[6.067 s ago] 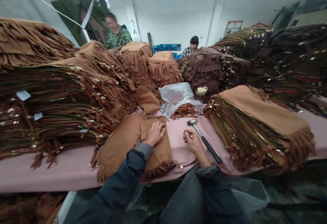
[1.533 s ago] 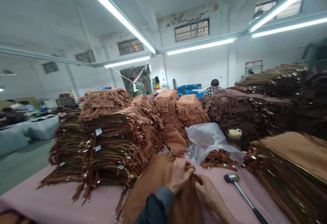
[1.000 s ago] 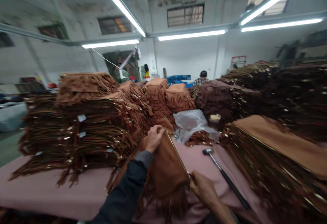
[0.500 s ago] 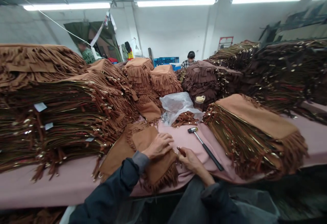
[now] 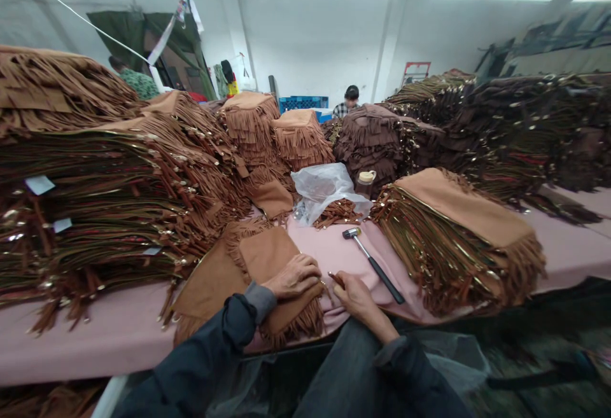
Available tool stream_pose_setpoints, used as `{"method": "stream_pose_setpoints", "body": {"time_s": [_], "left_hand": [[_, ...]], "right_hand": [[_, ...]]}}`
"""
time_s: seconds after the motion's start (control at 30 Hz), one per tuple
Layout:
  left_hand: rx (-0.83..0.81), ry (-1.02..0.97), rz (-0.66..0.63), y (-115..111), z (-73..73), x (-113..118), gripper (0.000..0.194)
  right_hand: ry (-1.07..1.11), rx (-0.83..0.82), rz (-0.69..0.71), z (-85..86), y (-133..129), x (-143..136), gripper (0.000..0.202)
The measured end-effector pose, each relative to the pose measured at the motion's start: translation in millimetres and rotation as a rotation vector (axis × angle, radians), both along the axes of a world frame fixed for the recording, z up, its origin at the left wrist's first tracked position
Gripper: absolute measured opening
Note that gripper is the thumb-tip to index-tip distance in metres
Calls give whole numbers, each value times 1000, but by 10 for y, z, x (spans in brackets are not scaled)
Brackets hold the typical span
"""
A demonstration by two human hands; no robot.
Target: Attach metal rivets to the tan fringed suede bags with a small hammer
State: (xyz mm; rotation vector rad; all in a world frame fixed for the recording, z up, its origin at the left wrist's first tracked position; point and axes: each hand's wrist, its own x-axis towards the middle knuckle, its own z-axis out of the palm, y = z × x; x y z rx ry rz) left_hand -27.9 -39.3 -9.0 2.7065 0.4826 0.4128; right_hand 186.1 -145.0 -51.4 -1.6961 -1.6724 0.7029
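Note:
A brown fringed leather piece (image 5: 270,254) lies in front of me, overlapping another brown piece on the pink cloth (image 5: 315,246). My left hand (image 5: 296,276) rests on its right edge, fingers bent and close together; whether they pinch the edge cannot be made out. Just to the right, my right hand (image 5: 353,294) is closed around a small brown strip (image 5: 337,278), whose end sticks out toward the left hand. Beyond it a hammer (image 5: 375,266) with a black handle lies on the cloth, touched by neither hand.
Tall stacks of fringed brown pieces (image 5: 109,182) stand left, another stack (image 5: 458,240) right, darker ones (image 5: 370,141) behind. A plastic bag (image 5: 324,182) with brown strips (image 5: 338,212) and a lidded jar (image 5: 365,182) sit ahead. Two people (image 5: 351,101) (image 5: 138,81) are in the background.
The view has tilted down and shifted slightly, so everything sits higher and more to the left. Both hands keep nearly the same places by the leather piece.

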Motion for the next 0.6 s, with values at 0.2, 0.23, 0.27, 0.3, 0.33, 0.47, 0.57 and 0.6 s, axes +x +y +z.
{"method": "stream_pose_setpoints", "body": {"time_s": [0.2, 0.23, 0.27, 0.3, 0.33, 0.47, 0.57, 0.6], "left_hand": [[67, 79, -33, -13, 81, -20, 17], [93, 82, -32, -3, 87, -10, 15], [118, 76, -24, 12, 94, 4, 15], [141, 62, -8, 30, 105, 21, 15], [161, 42, 13, 50, 120, 39, 16], [197, -32, 85, 109, 207, 110, 22], [180, -40, 82, 110, 240, 145, 24], [167, -44, 77, 107, 238, 152, 24]], "right_hand": [[440, 31, -184, 31, 6, 105, 33], [486, 21, -194, 31, 8, 108, 34], [509, 19, -193, 34, 11, 105, 35], [512, 26, -179, 40, 18, 95, 36], [501, 46, -158, 50, 27, 81, 36], [473, 134, -107, 124, 88, 13, 36], [497, 148, -83, 152, 140, -10, 36], [487, 143, -71, 144, 155, -11, 35]]}}
